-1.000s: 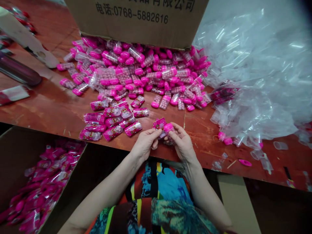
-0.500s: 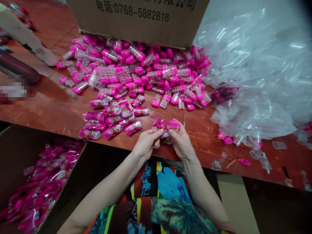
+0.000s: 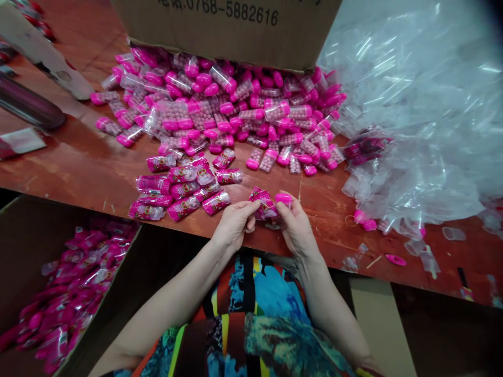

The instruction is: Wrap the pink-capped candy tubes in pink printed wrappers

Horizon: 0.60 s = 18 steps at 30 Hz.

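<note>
Between thumb and fingers, my left hand (image 3: 236, 224) pinches a pink printed wrapper sleeve (image 3: 264, 203). My right hand (image 3: 295, 225) is closed on a small clear candy tube with a pink cap (image 3: 283, 199), its thumb by the wrapper's right edge. Fingers hide much of the tube, and I cannot tell whether any of it is inside the wrapper. To the left of my hands lies a group of wrapped tubes (image 3: 184, 191). Behind them, bare pink-capped tubes of small pale balls (image 3: 204, 112) form a large heap.
A cardboard carton (image 3: 236, 31) stands over the heap's back. Clear plastic bags (image 3: 416, 115) spread across the right side. Below the table's left edge, an open box (image 3: 129, 251) contains many wrapped tubes (image 3: 74, 283). A dark cylinder (image 3: 31, 104) lies far left; scraps (image 3: 395, 259) lie front right.
My hands have shifted slightly, and the wrapper is now turned flatter, with its right edge closer to my right thumb. The view has tilted a little downward.
</note>
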### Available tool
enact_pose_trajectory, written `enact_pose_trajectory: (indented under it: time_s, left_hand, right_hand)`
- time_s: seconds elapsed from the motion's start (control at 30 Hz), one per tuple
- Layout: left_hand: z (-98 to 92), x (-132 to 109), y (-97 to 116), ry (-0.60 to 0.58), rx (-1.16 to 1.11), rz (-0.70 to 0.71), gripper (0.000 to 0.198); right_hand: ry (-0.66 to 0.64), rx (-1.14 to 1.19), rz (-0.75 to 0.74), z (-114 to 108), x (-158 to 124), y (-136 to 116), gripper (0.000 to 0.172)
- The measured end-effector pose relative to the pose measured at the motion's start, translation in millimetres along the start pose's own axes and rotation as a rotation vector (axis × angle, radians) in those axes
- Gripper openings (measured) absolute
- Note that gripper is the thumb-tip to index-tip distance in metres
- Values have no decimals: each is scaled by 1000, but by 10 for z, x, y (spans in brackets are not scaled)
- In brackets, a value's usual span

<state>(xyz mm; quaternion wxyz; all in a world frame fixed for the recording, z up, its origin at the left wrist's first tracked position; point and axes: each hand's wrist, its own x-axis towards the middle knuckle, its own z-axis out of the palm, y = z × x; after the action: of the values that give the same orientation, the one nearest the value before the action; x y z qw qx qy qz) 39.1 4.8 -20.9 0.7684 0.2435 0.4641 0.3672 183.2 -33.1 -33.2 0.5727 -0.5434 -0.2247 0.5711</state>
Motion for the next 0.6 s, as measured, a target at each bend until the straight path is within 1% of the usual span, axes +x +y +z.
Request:
enact_pose_trajectory:
  time_s: [0.07, 0.2, 0.3, 0.4, 0.5, 0.6]
  left_hand:
    - [9, 12, -12, -6, -34, -9, 37]
    - [9, 17, -46, 7, -40, -21, 36]
    - [-8, -4, -52, -27, 10, -41, 34]
    - [-9, -37, -35, -62, 36, -83, 34]
    - [21, -57, -13, -81, 13, -107, 36]
    - [53, -43, -1, -91, -37, -110, 35]
  right_hand:
    - [-7, 35, 27, 20, -3, 9, 41]
    - [-22, 57, 55, 45, 15, 9, 50]
    - [54, 16, -26, 26, 40, -9, 49]
    - [134, -131, -159, -3, 51, -36, 44]
    - [128, -245, -209, -13, 51, -53, 43]
    - [87, -190, -174, -8, 45, -62, 41]
